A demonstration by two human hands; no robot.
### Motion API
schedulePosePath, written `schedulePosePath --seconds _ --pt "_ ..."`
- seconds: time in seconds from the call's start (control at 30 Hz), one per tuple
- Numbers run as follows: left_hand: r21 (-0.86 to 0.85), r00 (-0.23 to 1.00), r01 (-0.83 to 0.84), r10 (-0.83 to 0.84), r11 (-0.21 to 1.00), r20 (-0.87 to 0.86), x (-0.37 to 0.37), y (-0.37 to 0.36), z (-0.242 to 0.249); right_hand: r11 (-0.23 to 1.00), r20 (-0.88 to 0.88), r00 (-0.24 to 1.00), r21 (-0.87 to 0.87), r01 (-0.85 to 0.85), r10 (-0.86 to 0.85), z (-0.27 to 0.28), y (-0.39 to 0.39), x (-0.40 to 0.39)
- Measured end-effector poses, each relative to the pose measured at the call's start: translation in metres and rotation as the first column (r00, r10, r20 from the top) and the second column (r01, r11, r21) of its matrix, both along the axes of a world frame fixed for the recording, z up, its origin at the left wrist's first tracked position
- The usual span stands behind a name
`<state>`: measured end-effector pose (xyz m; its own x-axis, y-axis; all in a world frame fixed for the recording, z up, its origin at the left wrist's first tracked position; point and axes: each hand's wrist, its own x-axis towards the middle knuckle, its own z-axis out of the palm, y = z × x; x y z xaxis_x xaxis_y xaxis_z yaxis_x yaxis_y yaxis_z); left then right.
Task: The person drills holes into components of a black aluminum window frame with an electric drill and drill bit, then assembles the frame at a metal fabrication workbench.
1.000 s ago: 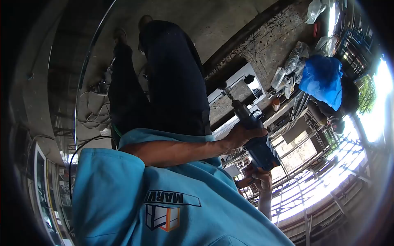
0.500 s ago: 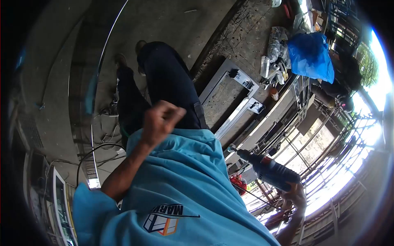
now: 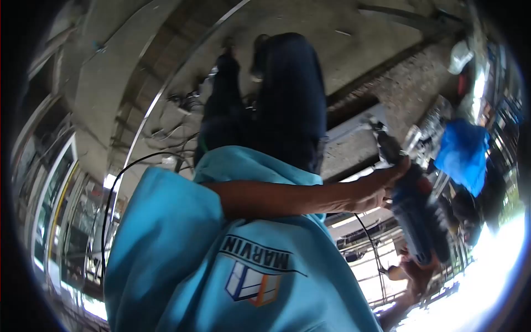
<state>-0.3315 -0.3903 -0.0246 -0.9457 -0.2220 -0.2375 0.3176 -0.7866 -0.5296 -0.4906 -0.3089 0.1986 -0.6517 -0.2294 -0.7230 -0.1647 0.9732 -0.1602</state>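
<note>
A blue power drill [image 3: 410, 213] points up and away from me at the right side of the head view, smeared by motion. A round metal piece [image 3: 373, 119] sits at its tip. My right hand [image 3: 417, 272] is closed round the rear grip of the drill. My left arm crosses in front of my turquoise shirt, and my left hand [image 3: 384, 181] is closed on the drill's front part, behind the chuck. The drill overlaps the workbench edge in this view. A black cord [image 3: 369, 237] hangs below the left forearm.
A worn workbench [image 3: 412, 80] at the upper right bears a grey metal frame [image 3: 354, 128], clear plastic packets and a blue plastic bag [image 3: 464, 157]. Cables [image 3: 166, 135] lie on the floor left of my legs. Metal racks stand at the far right.
My left hand has swung from in front of my waist across to the drill and closed on its front part. The drill has turned to point farther up and away. The view has shifted.
</note>
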Motion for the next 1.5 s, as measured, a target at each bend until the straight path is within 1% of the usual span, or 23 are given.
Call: schedulePosePath --seconds 0.03,0.07,0.1,0.17,0.2,0.23,0.3,0.33,0.37,0.43,0.47,0.53,0.63,0.67,0.7,0.77,0.83,0.9,0.97,1.07,1.37,1.4,1.5 --pt "0.124 0.997 -0.063 0.066 0.99 -0.025 -0.005 -0.001 0.004 0.975 0.015 0.975 0.0 0.224 -0.224 -0.003 0.006 0.005" --pt "0.185 0.998 -0.03 0.018 0.982 0.065 -0.008 -0.001 0.009 0.973 0.072 0.979 -0.114 0.199 -0.191 0.0 0.01 0.018" --pt "0.184 0.998 -0.022 0.011 0.983 0.059 -0.013 0.012 0.003 0.959 0.129 0.981 -0.224 0.173 -0.147 -0.008 0.003 0.044" --pt "0.13 0.998 0.045 -0.051 0.99 0.043 -0.005 0.019 0.0 0.968 0.204 0.965 -0.154 0.198 -0.164 -0.018 -0.007 0.058" --pt "0.093 0.992 0.098 -0.104 0.991 0.067 -0.003 0.029 -0.003 0.967 0.152 0.963 -0.088 0.239 -0.224 -0.021 -0.004 0.062" --pt "0.104 0.992 0.102 -0.109 0.989 0.06 -0.003 0.035 -0.008 0.949 0.155 0.949 -0.115 0.295 -0.276 -0.026 0.011 0.06" --pt "0.031 0.987 0.147 -0.149 0.989 0.06 0.0 0.047 -0.012 0.949 0.126 0.951 -0.106 0.297 -0.284 -0.037 0.026 0.064" --pt "0.028 0.988 0.153 -0.154 0.988 0.032 0.001 0.05 -0.016 0.937 0.154 0.938 -0.113 0.33 -0.312 -0.042 0.027 0.067" --pt "0.032 0.988 0.151 -0.152 0.988 0.032 0.001 0.052 -0.019 0.938 0.103 0.936 -0.051 0.342 -0.335 -0.042 0.024 0.073" --pt "-0.019 0.987 0.147 -0.146 0.989 0.066 0.004 0.053 -0.019 0.92 0.16 0.912 -0.05 0.389 -0.377 -0.042 0.039 0.07" --pt "-0.014 0.987 0.148 -0.147 0.989 0.059 0.004 0.054 -0.019 0.92 0.153 0.913 -0.046 0.389 -0.379 -0.042 0.045 0.07" --pt "-0.049 0.983 0.153 -0.147 0.987 0.106 -0.001 0.053 -0.019 0.903 0.189 0.903 -0.125 0.411 -0.385 -0.045 0.047 0.069" --pt "-0.04 0.985 0.142 -0.138 0.989 0.102 0.0 0.053 -0.022 0.903 0.184 0.902 -0.116 0.414 -0.39 -0.046 0.042 0.07" --pt "-0.034 0.985 0.139 -0.135 0.99 0.103 0.0 0.052 -0.023 0.927 0.133 0.927 -0.091 0.364 -0.351 -0.047 0.039 0.073" --pt "-0.028 0.989 0.12 -0.117 0.992 0.09 0.001 0.051 -0.024 0.928 0.133 0.927 -0.087 0.362 -0.35 -0.047 0.039 0.075" --pt "-0.017 0.992 0.103 -0.101 0.995 0.075 0.004 0.05 -0.024 0.929 0.127 0.928 -0.082 0.362 -0.35 -0.047 0.041 0.077" --pt "-0.066 0.988 0.13 -0.125 0.989 0.086 0.003 0.048 -0.023 0.918 0.132 0.919 -0.099 0.385 -0.371 -0.045 0.048 0.074" --pt "-0.067 0.989 0.129 -0.124 0.989 0.076 0.001 0.048 -0.024 0.906 0.138 0.911 -0.12 0.406 -0.39 -0.044 0.047 0.074" --pt "-0.065 0.99 0.129 -0.125 0.989 0.072 0.0 0.049 -0.026 0.887 0.171 0.886 -0.1 0.45 -0.43 -0.046 0.042 0.076" --pt "-0.059 0.988 0.125 -0.119 0.99 0.101 0.002 0.049 -0.027 0.901 0.154 0.893 -0.041 0.433 -0.422 -0.046 0.04 0.075" --pt "-0.067 0.978 0.177 -0.168 0.982 0.124 0.005 0.041 -0.024 0.875 0.181 0.866 -0.052 0.482 -0.467 -0.045 0.031 0.082" --pt "-0.053 0.977 0.182 -0.175 0.982 0.123 0.006 0.04 -0.024 0.87 0.148 0.862 -0.024 0.493 -0.485 -0.045 0.029 0.083" --pt "-0.062 0.978 0.174 -0.164 0.983 0.131 0.004 0.039 -0.025 0.885 0.144 0.878 -0.028 0.464 -0.456 -0.047 0.028 0.081"
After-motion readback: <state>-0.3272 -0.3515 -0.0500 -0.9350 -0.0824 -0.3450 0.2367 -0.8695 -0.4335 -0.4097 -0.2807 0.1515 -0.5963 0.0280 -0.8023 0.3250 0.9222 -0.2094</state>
